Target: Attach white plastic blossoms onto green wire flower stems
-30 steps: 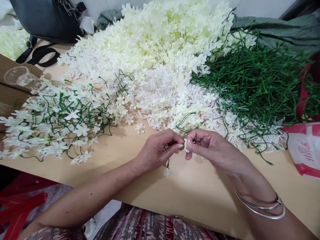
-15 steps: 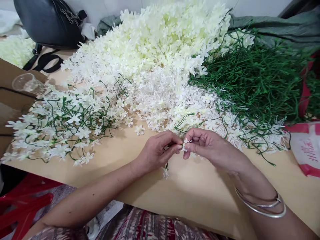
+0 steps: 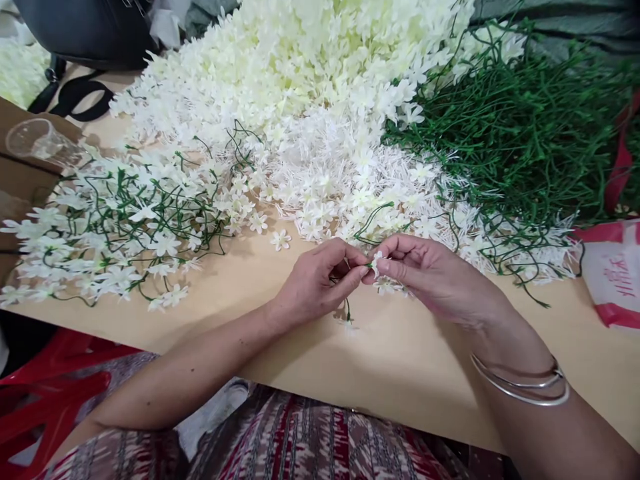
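My left hand (image 3: 327,280) pinches a thin green plastic stem (image 3: 349,310), whose lower end hangs below the fingers with a small white tip. Close against it, my right hand (image 3: 425,277) grips a small white artificial flower (image 3: 377,264) between thumb and forefinger. The flower meets a stem end between the two hands; how far it sits on the stem is hidden by the fingers. Other white petals (image 3: 387,285) show just under the right fingers. One loose white blossom (image 3: 281,240) lies on the table to the left of my hands.
Flowers joined to stems (image 3: 150,227) lie heaped at the left. A tall pile of cream petals (image 3: 310,60) stands behind, with white stamens (image 3: 315,153) before it. Green stems (image 3: 515,133) fill the right, near a red-and-white packet (image 3: 615,270). A clear cup (image 3: 37,140) lies far left.
The view has tipped downward slightly, so the piles sit higher in the picture. Both hands stay together, and the flower shows more clearly between them at the stem end.
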### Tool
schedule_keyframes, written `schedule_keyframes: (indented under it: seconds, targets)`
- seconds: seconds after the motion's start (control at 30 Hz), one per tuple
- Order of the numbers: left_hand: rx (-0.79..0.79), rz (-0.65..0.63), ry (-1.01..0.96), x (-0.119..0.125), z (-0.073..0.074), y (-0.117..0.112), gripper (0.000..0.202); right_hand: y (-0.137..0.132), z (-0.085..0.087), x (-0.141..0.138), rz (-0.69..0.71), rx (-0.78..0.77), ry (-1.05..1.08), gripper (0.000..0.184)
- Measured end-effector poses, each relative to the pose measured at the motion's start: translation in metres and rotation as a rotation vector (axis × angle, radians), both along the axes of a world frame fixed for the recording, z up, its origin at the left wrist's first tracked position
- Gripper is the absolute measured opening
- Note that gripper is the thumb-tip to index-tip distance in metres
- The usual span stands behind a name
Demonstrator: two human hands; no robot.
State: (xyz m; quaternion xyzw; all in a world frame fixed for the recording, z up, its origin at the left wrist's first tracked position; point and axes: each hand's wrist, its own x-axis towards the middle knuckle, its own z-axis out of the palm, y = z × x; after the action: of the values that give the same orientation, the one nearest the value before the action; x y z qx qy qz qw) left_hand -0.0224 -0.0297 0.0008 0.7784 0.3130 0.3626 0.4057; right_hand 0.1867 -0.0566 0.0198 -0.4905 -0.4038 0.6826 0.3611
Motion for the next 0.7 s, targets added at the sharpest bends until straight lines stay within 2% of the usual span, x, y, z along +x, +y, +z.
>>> schedule_keyframes:
  seconds: [0.17,0.47,0.7]
  targets:
    - [0.039,-0.009,0.017,-0.0014,-0.0027,0.0016,0.008,-0.0004,0.0007,-0.0035,0.01,0.009,-0.073,0.04]
    - [0.064,-0.07,0.012,-0.0048,-0.0032,0.0056,0.009,0.0005,0.0044,-0.0039,0.084,-0.004,-0.105,0.024]
    - [0.025,-0.05,0.027,-0.0023,-0.0046,0.0039,0.008,0.0018,0.0018,-0.0065,0.045,0.003,-0.121,0.032]
